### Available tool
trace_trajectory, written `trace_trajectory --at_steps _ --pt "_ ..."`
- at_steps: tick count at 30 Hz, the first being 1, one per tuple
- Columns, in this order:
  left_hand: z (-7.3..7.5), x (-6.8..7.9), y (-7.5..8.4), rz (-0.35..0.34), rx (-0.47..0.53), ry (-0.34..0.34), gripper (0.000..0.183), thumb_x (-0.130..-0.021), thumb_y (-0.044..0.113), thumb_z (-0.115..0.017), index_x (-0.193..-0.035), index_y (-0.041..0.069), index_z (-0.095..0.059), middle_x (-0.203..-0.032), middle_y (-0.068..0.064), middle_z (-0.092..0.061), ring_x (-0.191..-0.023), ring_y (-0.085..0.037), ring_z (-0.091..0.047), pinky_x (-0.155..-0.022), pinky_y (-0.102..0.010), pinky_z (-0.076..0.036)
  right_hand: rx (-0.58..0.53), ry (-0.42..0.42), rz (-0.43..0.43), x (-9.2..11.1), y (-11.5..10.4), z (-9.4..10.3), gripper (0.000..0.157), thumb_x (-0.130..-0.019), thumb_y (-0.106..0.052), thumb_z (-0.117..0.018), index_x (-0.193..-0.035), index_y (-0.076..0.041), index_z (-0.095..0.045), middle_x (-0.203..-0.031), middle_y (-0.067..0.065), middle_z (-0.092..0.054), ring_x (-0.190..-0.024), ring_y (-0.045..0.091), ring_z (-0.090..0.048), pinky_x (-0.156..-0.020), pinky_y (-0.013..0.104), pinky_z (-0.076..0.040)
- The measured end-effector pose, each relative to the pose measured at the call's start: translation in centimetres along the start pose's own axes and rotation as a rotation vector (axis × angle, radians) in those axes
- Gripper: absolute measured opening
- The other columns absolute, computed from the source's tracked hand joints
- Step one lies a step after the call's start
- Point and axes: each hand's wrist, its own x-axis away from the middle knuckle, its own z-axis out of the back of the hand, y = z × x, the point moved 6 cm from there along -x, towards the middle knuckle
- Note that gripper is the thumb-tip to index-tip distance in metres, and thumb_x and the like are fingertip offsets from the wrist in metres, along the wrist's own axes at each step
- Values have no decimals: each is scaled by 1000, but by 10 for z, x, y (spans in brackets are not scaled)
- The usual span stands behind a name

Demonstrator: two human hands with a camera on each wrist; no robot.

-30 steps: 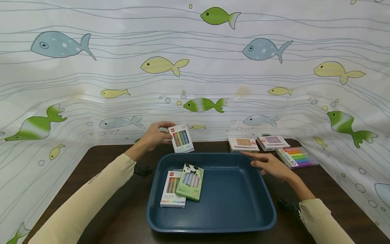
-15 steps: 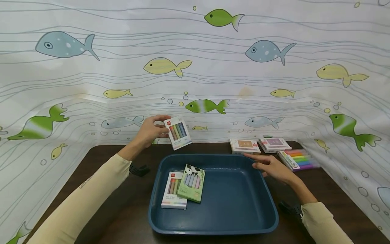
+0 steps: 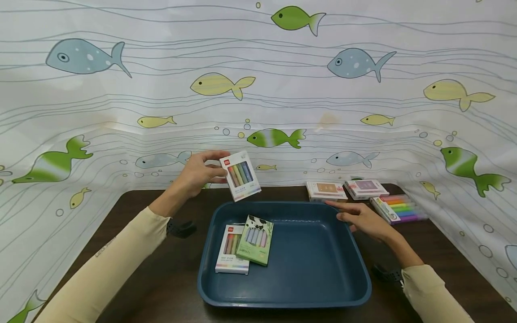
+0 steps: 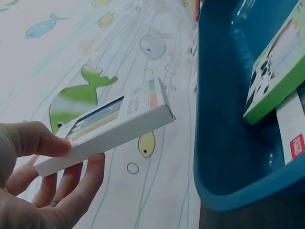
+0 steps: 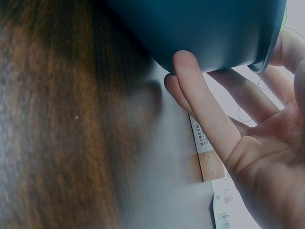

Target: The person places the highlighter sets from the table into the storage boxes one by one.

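Note:
My left hand (image 3: 199, 174) pinches a white box of coloured sticks (image 3: 241, 176) by its left side, thumb on one face and fingers beneath. That box (image 4: 116, 126) is tilted, in the air behind the far left rim of the blue tray (image 3: 311, 303). A like white box (image 3: 231, 262) lies in the tray, partly covered by a green box with a panda print (image 3: 255, 242). My right hand (image 3: 365, 220) is at the tray's far right corner. Its extended fingers (image 5: 205, 95) touch the tray's outer wall (image 5: 200, 28).
Behind the tray at the right are a white box with a brown label (image 3: 326, 190), a white box with a purple label (image 3: 366, 188) and a pack of rainbow-coloured pens (image 3: 397, 208). A fish-printed sheet (image 3: 291, 103) encloses the back and sides of the dark wooden table (image 3: 161, 269).
The left hand has raised the white box a little from its position one second ago and tilted it more. The right hand stays at the tray's corner. The whole view has shifted slightly.

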Motion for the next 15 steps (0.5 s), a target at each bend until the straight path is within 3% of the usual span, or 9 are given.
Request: trace_trajectory --at_steps 5,11,15 --pt "-9 5 3 1 17 -41 56 -91 -12 -67 -145 -1 -53 -141 -20 -46 -114 -39 -59 -84 -50 -57 3 4 6 0 -4 1 47 -106 -27 -59 -152 -23 -52 -158 19 -35 -128 47 -47 -74 46 -54" --pt "-27 13 3 19 21 -117 56 -91 -10 -69 -143 0 -55 -138 -20 -51 -112 -38 -61 -86 -53 -56 19 8 10 0 -2 1 46 -106 -26 -59 -152 -24 -52 -155 19 -39 -115 44 -51 -71 45 -52" --pt "-37 19 0 42 27 -157 57 -89 -11 -70 -144 0 -55 -132 -25 -55 -110 -37 -63 -84 -51 -57 13 4 3 -1 0 0 46 -106 -28 -59 -152 -24 -52 -157 19 -37 -123 45 -50 -75 46 -55"
